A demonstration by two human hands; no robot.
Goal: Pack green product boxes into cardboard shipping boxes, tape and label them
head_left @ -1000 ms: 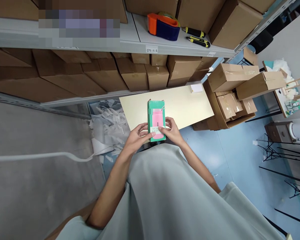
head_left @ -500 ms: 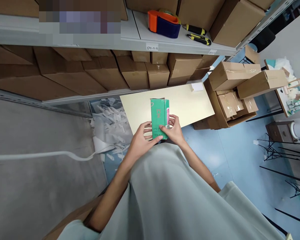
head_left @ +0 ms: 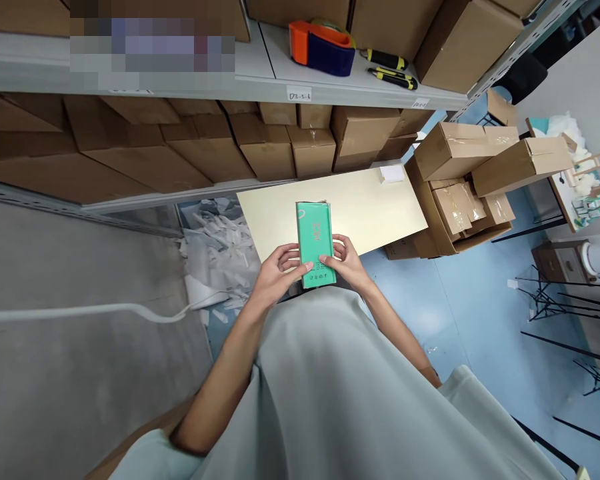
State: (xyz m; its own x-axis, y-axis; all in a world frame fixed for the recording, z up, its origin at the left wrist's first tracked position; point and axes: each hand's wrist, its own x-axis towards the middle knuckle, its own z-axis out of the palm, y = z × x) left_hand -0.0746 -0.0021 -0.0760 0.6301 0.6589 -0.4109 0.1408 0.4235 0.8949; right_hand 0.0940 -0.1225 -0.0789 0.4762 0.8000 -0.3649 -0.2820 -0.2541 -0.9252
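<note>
A small green carton (head_left: pixel 315 233) with pink print is held upright between my two hands, its broad face toward me. My left hand (head_left: pixel 279 270) grips its left edge, thumb on the front near the bottom. On the right side, my right hand (head_left: pixel 349 263) holds it with the thumb pressed on the lower front. The fingertips behind the carton are hidden. Below and beyond it lies a pale cream board (head_left: pixel 365 207), with a small white block (head_left: pixel 392 175) near its far right corner.
Cardboard boxes (head_left: pixel 313 150) line the shelf ahead. An orange and blue tape dispenser (head_left: pixel 325 50) and yellow-black utility knives (head_left: pixel 390 67) lie on the upper shelf. Left of the board is a bag of white scraps (head_left: pixel 223 240). An open carton (head_left: pixel 440 230) full of boxes stands right.
The green carton has turned so its broad face points squarely at me and its pink-marked side is out of sight. It also sits slightly lower; both hands still hold it.
</note>
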